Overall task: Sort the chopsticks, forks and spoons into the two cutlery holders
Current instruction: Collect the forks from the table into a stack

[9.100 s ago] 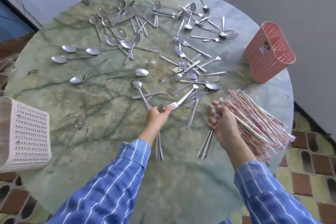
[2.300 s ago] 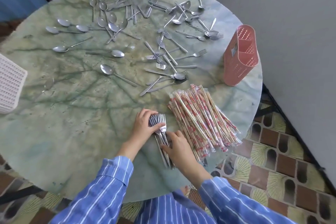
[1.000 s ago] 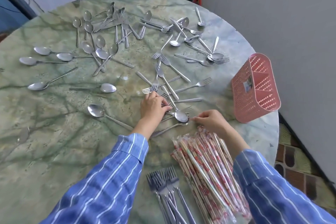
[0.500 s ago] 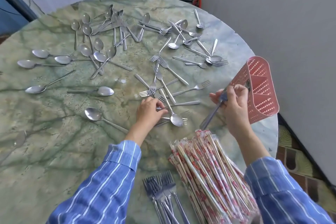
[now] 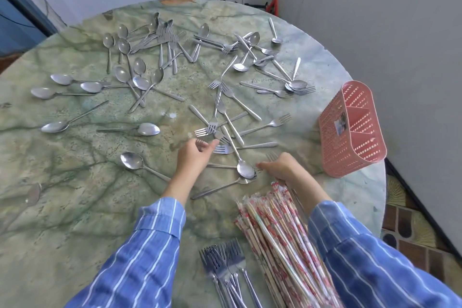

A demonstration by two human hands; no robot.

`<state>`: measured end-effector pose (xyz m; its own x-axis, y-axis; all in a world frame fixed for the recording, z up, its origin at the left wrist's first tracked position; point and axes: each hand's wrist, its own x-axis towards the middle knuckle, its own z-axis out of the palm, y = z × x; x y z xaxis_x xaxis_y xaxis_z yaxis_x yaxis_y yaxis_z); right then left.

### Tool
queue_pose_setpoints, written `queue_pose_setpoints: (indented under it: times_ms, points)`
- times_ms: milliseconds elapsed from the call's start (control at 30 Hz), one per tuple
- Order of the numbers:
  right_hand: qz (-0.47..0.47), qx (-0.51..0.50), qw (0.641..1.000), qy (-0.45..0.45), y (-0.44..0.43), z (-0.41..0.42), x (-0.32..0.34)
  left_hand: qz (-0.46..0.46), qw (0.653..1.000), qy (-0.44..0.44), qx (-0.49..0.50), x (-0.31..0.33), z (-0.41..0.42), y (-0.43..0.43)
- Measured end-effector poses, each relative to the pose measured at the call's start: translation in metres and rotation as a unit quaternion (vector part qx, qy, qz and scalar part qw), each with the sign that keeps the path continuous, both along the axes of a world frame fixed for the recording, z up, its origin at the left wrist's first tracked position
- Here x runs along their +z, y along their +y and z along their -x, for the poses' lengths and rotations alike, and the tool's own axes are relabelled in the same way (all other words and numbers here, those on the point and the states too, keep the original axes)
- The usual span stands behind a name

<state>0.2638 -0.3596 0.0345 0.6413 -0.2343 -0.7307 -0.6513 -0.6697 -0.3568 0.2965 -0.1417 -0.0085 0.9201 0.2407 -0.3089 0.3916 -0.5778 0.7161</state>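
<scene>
- Clamping a fork (image 5: 271,157) in the right hand (image 5: 282,169) with curled fingers, tines out past the knuckles, handle mostly hidden under the wrist.
- Stretching the left hand (image 5: 195,155) out loose and unclenched, holding nothing, fingertips right at the fork heap (image 5: 220,132) mid-table; touching or not, cannot tell.
- Between both hands: a spoon (image 5: 245,169), bowl just beside the right fingertips.
- Right under the right wrist and forearm: wrapped chopsticks (image 5: 280,232), bundled, running down to the near edge.
- Just left of those: a fork stack (image 5: 225,265), tines pointing up-table.
- Off to the right, near the table (image 5: 75,220) rim: the pink holder (image 5: 352,132), upright, apart from both hands.
- Across the far left: loose spoons (image 5: 125,77), scattered, mixed with more forks at the back.
</scene>
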Motion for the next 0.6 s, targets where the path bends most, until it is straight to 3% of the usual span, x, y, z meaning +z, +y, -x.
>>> queue_pose_setpoints:
  times_ms: [267, 367, 600]
  points:
    - [-0.033, -0.033, 0.999, -0.019, 0.002, 0.003, -0.001, -0.022, 0.999, 0.034, -0.005, -0.006, -0.001, -0.010]
    - [-0.114, -0.091, 0.987, -0.066, -0.005, 0.006, -0.006, 0.017, 0.998, 0.025, 0.046, -0.009, 0.000, 0.006]
    - [-0.241, -0.188, 0.921, -0.242, -0.026, 0.008, -0.016, 0.173, 0.967, -0.061, 0.178, -0.010, 0.007, 0.037]
